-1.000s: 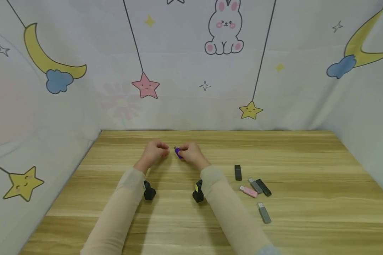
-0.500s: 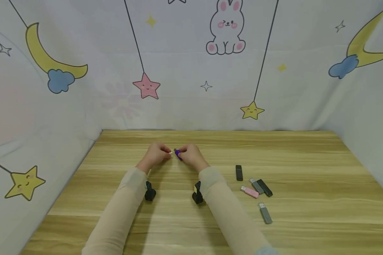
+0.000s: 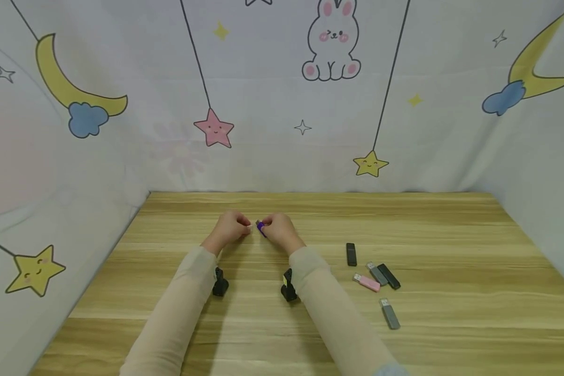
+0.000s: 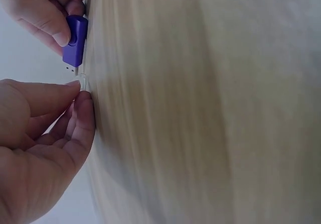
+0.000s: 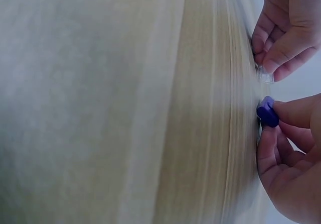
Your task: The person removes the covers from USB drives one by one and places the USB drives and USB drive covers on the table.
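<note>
Between the thumb and fingers of my right hand (image 3: 280, 231) is a purple USB flash drive (image 4: 75, 40), its metal plug bare and turned toward my left hand (image 3: 228, 228). That left hand pinches a small clear plastic cap (image 4: 84, 82) by its end. In the left wrist view the cap sits just short of the plug, and a narrow gap seems to separate them. The right wrist view shows the cap's clear rim (image 5: 266, 75) and the rounded end of the purple drive, partly covered by my fingers. Both hands are low over the far part of the table.
Right of my right arm, several flash drives lie on the wooden table (image 3: 451, 250): a black one (image 3: 351, 254) apart, then pink (image 3: 367, 282), grey (image 3: 377, 274) and black (image 3: 388, 276) ones together, and another grey one (image 3: 389, 314) nearer. A printed cloth (image 3: 272, 94) hangs behind.
My left hand has shifted slightly right and nearer, bringing the clear cap closer to the purple flash drive. The right hand has moved slightly left. The loose drives stay put.
</note>
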Demonstrator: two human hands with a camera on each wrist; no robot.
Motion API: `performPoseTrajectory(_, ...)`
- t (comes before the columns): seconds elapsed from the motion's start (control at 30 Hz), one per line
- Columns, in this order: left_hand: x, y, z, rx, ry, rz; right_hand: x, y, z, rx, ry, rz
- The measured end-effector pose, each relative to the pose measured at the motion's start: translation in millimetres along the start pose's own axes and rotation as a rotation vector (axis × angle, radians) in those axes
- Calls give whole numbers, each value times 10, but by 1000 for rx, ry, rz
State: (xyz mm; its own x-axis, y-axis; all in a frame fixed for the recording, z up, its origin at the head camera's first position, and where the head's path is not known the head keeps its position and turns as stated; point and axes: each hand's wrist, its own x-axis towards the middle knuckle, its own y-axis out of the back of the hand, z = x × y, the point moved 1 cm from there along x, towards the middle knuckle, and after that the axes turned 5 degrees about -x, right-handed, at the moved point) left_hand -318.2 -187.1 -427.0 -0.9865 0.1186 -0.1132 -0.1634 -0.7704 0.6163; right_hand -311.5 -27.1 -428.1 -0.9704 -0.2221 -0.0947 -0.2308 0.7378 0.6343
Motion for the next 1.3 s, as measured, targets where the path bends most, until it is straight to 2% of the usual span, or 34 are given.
performPoseTrajectory(0.37, -3, 1, -2, 74, -30, 6, -29, -1, -29, -82, 5, 19)
performPoseTrajectory(0.77, -53, -7, -20, 84, -41, -15, -83, -60, -45, -137, -9, 43)
performPoseTrajectory(0.97, -79, -3, -6, 104, -45, -32, -92, -75, -44, -133, -18, 31)
performPoseTrajectory(1.3, -87, 16, -2, 143, -60, -33, -125, -4, 22, -105, 17, 48)
